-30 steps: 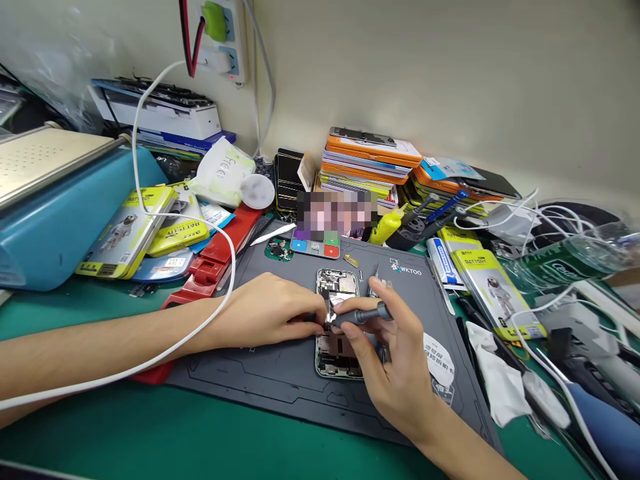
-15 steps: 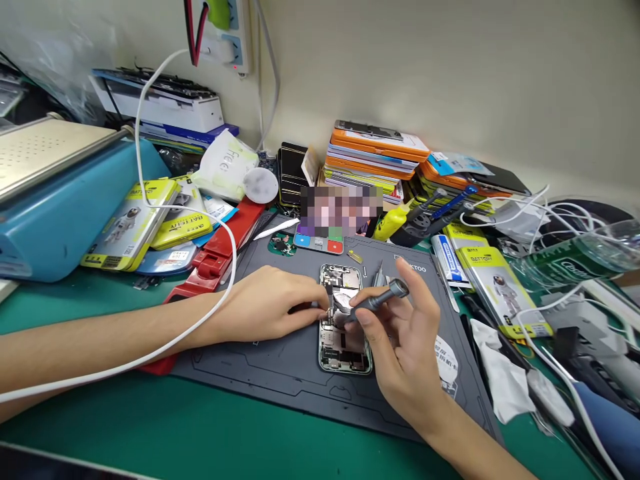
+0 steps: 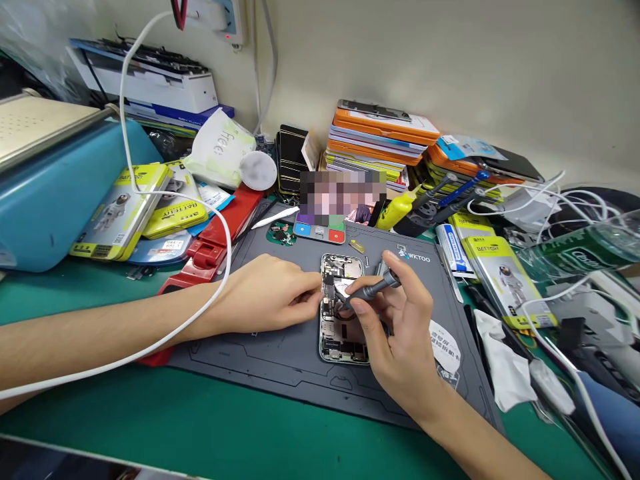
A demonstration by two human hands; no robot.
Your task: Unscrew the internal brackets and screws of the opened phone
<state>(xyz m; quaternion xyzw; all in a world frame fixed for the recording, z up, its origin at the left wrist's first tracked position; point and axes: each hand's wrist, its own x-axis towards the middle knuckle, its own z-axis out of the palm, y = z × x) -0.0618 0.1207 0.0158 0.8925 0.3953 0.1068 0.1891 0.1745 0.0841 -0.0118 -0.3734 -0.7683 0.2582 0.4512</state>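
Head cam: opened phone (image 3: 344, 313), rounded metal frame with bare boards showing, lies flat in the middle of a matte grey rubbery mat (image 3: 290, 360). Left hand (image 3: 270, 297) comes in from 9 o'clock, fingertips pinched narrow at the phone's left edge; can't tell what's between them. Right hand (image 3: 400, 333) from 5 o'clock grips a slim dark knurled screwdriver (image 3: 373, 288), tip down on the phone's upper half. Glossy white cable (image 3: 220, 227) drapes over the left forearm
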